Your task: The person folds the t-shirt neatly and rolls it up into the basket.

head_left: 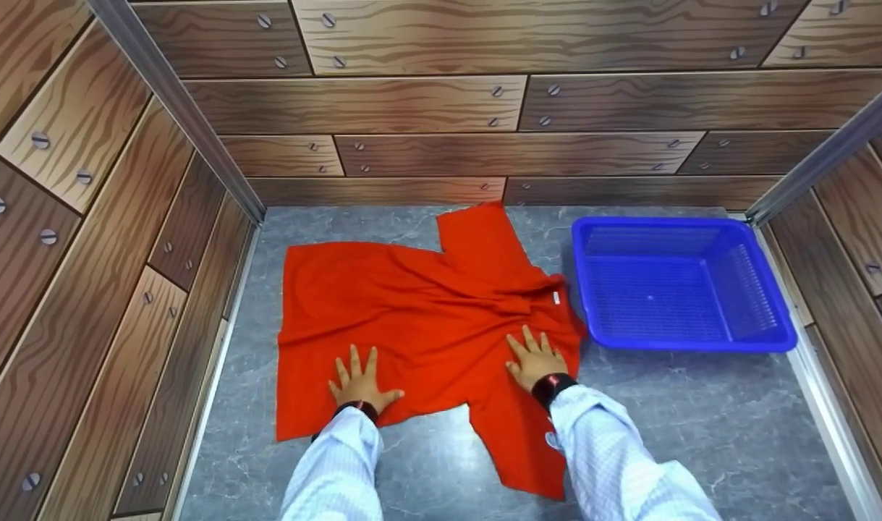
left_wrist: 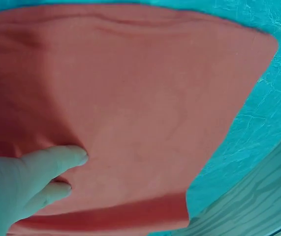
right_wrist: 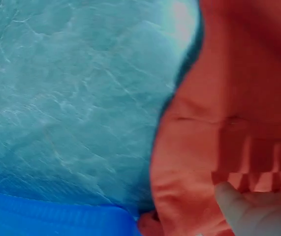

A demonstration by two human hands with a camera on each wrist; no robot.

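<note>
A red short-sleeved shirt [head_left: 412, 304] lies spread on the grey marbled surface, its collar toward the right and its hem toward the left. Creases run across its middle, and a small white label shows at the collar. My left hand [head_left: 359, 387] rests with spread fingers on the lower part of the shirt near the hem. On the shoulder area by the near sleeve, my right hand [head_left: 535, 362] lies with its fingers spread. In the left wrist view, fingers [left_wrist: 56, 160] are over the flat cloth [left_wrist: 140, 108]. The right wrist view shows fingertips [right_wrist: 225, 189] at the cloth near the shirt's edge.
A blue plastic basket [head_left: 762, 340] stands to the right of the shirt, close to its collar, with nothing in it. Wood-patterned walls [head_left: 426, 105] enclose the back and both sides. Grey floor [head_left: 715, 420] extends in front of the basket.
</note>
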